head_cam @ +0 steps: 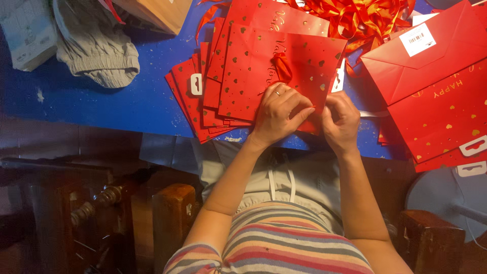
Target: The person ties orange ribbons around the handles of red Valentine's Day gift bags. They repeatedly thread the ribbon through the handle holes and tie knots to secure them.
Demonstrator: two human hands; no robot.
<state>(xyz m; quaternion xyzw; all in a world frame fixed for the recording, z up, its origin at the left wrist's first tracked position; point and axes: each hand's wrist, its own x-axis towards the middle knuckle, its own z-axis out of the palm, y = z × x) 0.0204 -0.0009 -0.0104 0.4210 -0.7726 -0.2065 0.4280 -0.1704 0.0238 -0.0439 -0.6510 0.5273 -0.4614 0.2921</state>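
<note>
We look down from a head-worn camera at two bare hands working on a flat red gift bag dotted with small gold hearts. The bag lies on top of a fanned stack of similar red bags on a blue surface, directly ahead of the person's body, its near edge under the hands.

The left hand, wearing a ring, rests palm down on the bag's lower edge, its fingers bent and pinching toward the right. The right hand meets it from the other side, fingers curled inward. Both hands seem to grip something thin and red at the spot where they touch, but it is too small to make out. A red ribbon loop lies on the bag just beyond the left hand, running away from the body. Both hands are equally close to the bag's edge.

To the right lies another pile of red bags, cut off by the frame. A heap of red ribbon sits at the top, grey fabric at the upper left.
</note>
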